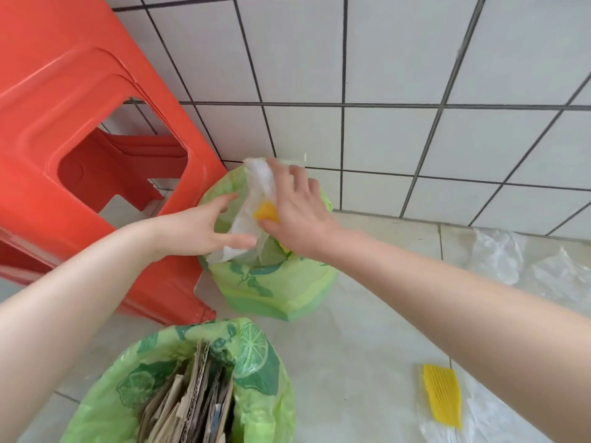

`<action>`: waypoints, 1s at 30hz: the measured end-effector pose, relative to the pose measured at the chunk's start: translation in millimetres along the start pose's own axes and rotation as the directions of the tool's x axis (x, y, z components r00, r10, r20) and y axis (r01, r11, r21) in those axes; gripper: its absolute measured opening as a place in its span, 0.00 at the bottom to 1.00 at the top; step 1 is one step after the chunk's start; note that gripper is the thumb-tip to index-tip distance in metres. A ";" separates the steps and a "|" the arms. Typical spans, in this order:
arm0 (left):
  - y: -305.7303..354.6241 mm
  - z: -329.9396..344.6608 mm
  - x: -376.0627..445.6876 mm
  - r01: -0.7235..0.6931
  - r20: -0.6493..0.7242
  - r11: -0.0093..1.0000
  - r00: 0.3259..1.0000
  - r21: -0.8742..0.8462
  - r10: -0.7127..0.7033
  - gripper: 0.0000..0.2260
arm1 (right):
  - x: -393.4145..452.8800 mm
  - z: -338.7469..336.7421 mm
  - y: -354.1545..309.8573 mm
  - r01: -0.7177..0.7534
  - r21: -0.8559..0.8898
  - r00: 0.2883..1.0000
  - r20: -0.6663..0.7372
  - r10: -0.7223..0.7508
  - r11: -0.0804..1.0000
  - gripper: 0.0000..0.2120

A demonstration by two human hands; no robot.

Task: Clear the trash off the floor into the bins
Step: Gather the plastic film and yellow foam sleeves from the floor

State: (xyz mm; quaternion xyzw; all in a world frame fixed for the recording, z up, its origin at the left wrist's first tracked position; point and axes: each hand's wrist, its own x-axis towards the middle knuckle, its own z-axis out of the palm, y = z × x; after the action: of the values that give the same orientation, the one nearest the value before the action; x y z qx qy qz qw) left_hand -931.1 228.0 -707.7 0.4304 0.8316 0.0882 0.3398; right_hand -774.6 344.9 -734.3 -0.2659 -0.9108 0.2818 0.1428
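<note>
Two bins lined with green lemon-print bags stand on the floor. Over the far bin point(275, 282), both my hands are on a crumpled white plastic bag point(252, 203) with a yellow piece point(265, 212) showing in it. My right hand point(297, 212) lies on the bag from above with fingers spread and straight, its thumb beside the yellow piece. My left hand point(198, 228) touches the bag's left side with straight fingers. The near bin point(256, 356) holds upright cardboard pieces point(192, 401).
A red plastic stool point(80, 139) stands against the far bin's left side. A tiled wall runs right behind that bin. On the floor to the right lie a yellow ribbed foam piece point(443, 394) on clear plastic and more clear plastic film point(499, 257).
</note>
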 end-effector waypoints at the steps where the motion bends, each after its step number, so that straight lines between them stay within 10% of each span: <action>1: -1.4 -1.4 -4.5 -0.055 0.038 0.998 0.998 0.024 0.054 0.53 | -2.4 5.5 1.4 0.016 -0.084 0.996 0.085 -0.008 0.996 0.40; 6: 1.3 13.1 -2.6 -0.107 -0.025 0.841 0.990 0.531 0.142 0.53 | -1.4 25.6 6.0 0.106 -0.334 0.908 0.416 0.046 0.937 0.35; 14: 4.4 26.3 40.3 -0.223 -0.020 0.862 0.965 0.456 0.261 0.50 | 14.8 4.3 9.9 0.124 -0.360 0.930 0.367 0.018 0.925 0.28; 19: -0.6 50.3 69.5 -0.109 0.112 0.816 0.992 0.568 0.055 0.41 | 25.0 4.3 24.2 0.181 -0.477 0.977 0.187 -0.102 0.860 0.42; 25: 5.7 69.0 89.0 -0.063 0.223 0.807 0.971 0.587 -0.087 0.30 | 40.0 18.6 27.1 0.305 -0.664 0.910 0.415 -0.002 0.682 0.20; 30: 16.3 81.8 83.8 -0.063 0.396 0.849 0.901 0.525 -0.178 0.20 | 37.9 26.8 26.2 0.320 -0.669 0.820 0.551 0.158 0.670 0.25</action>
State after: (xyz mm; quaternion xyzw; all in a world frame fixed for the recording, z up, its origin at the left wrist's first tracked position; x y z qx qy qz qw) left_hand -901.4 291.1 -803.2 0.4896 0.7407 -0.2501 0.3863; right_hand -806.0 373.0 -767.0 -0.1611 -0.9558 -0.0515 -0.2406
